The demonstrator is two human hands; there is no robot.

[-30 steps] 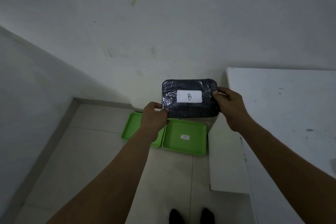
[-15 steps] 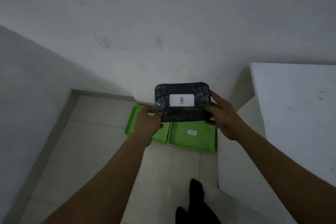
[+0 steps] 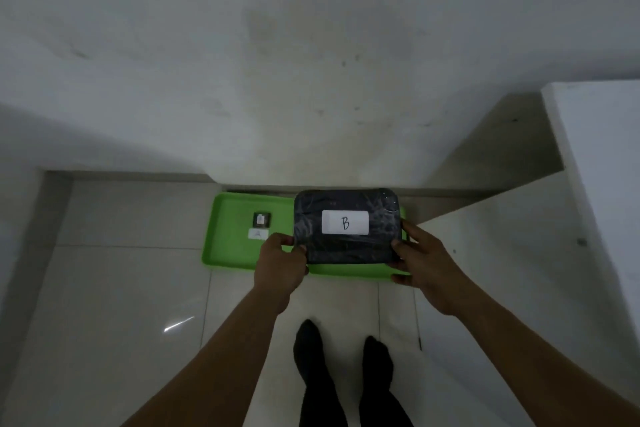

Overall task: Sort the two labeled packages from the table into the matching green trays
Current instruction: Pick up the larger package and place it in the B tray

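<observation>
A dark wrapped package with a white label reading B is held flat between both hands, over the right green tray. My left hand grips its lower left corner and my right hand grips its right edge. The left green tray lies on the floor against the wall, with a small white A label and a small dark item inside. The package hides most of the right tray. I cannot tell whether the package touches the tray.
The white table rises on the right, its side panel close to my right hand. A white wall stands just behind the trays. Pale floor tiles spread to the left. My two dark-socked feet stand just in front of the trays.
I have stepped closer and bent down. The package has come down from chest height to just over the right tray. Both hands keep their grip.
</observation>
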